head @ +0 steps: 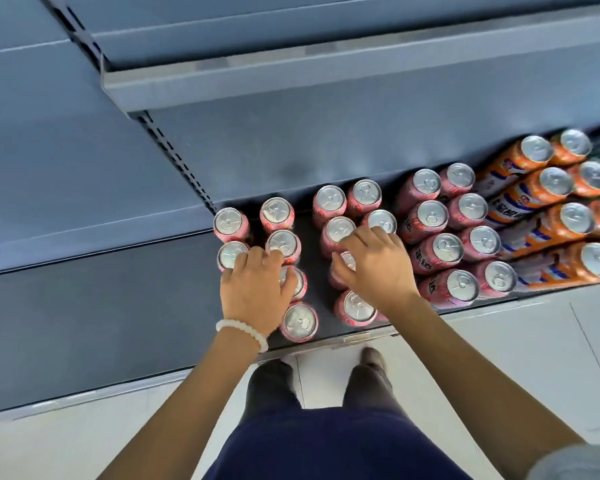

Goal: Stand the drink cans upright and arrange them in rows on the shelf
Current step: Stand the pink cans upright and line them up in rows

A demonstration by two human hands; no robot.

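As hands (253, 289) rest: eight orange cans (548, 183) upright

Pretty bright, even light overall, with soft glare on the silver can tops (426, 181) and only faint shadows. Wide-angle lens bends the shelf edges (291, 77) hard, and the far right corner is smeary and blurred.

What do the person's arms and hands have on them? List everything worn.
Both forearms are bare, with no sleeves, gloves, rings or watch in view. The left hand has a bracelet of pale white round beads at the wrist. The right hand and its wrist carry nothing.
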